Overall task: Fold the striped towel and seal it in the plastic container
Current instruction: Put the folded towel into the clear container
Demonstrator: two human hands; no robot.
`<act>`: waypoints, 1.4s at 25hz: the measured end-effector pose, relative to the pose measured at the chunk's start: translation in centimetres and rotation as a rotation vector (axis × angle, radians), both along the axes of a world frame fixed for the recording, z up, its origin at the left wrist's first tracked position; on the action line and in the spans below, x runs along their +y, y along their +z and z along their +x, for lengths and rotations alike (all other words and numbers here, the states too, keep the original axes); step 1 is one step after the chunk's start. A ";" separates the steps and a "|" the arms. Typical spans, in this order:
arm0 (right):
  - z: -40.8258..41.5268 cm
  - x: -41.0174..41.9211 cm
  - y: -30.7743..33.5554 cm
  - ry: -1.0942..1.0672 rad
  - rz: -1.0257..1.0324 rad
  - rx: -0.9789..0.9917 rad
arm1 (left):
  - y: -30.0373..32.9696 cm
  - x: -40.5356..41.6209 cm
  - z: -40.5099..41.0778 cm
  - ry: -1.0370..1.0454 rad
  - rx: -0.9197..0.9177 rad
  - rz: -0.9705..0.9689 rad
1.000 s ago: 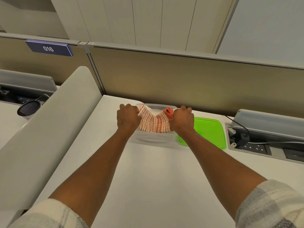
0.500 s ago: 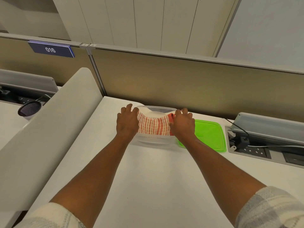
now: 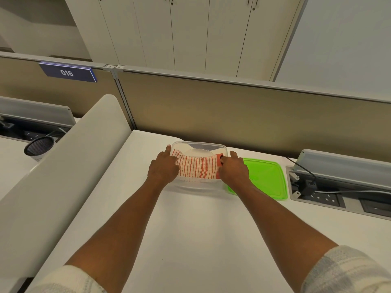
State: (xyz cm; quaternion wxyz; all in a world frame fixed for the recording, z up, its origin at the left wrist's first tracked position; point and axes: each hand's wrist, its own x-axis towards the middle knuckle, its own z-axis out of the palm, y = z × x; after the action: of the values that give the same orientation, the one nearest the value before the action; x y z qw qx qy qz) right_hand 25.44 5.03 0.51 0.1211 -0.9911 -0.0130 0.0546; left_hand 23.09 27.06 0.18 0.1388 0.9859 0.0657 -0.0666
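Folded towel [image 3: 197, 168] lies in open container [image 3: 198, 144] near table's far edge, long axis left-right. Lid [image 3: 264, 178] flat on table just right of container, touching or near right hand [image 3: 232, 169]: nearer hand for lid. Left hand [image 3: 164, 167] and right hand flank towel ends, fingers loosely spread, pressing cloth; no closed grasp.

A dark blue plate [image 3: 67, 72] fixed to the top of the desk partition [image 3: 211, 115] reads "016" in white numerals, the only legible text.
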 end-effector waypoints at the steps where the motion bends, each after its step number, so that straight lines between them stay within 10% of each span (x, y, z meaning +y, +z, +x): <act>1: 0.0 0.0 -0.2 0.000 0.005 0.014 | -0.2 0.1 0.0 -0.002 -0.002 -0.024; 9: -0.2 -1.6 -0.6 0.071 0.193 0.079 | -0.8 0.8 -0.1 -0.024 0.035 -0.102; 21: -3.7 -12.7 0.0 0.009 0.298 -0.089 | 1.4 -12.2 -2.2 -0.545 -0.588 0.043; 35: -5.8 -20.9 -2.4 0.027 0.225 0.009 | -2.4 -20.5 -4.5 -0.511 -0.118 0.053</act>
State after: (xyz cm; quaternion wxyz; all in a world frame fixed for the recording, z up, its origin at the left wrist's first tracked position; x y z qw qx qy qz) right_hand 19.64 -15.87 -1.90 0.2307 -0.9707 -0.0319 0.0588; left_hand 18.58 6.56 -2.22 0.0953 0.9760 -0.1919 -0.0399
